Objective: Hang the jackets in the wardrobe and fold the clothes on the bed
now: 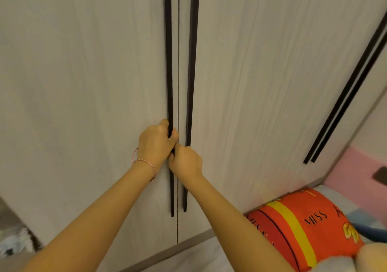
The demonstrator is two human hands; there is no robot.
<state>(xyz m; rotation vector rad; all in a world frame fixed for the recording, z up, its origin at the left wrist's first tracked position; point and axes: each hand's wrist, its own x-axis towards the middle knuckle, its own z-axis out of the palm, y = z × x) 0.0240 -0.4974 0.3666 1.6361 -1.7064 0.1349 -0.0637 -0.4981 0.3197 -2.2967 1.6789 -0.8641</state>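
Note:
The wardrobe fills the view, its two pale wood-grain doors closed with a thin seam between them. A long black handle bar runs down each door beside the seam. My left hand grips the left handle bar, fingers curled round it. My right hand sits just below, fingers curled at the seam between the left bar and the right handle bar; which bar it holds is hidden. No jackets or loose clothes show.
A second pair of black handle bars marks more doors to the right. An orange-red pillow lies on the bed at lower right, below a pink wall panel. A grey and white patterned thing sits at lower left.

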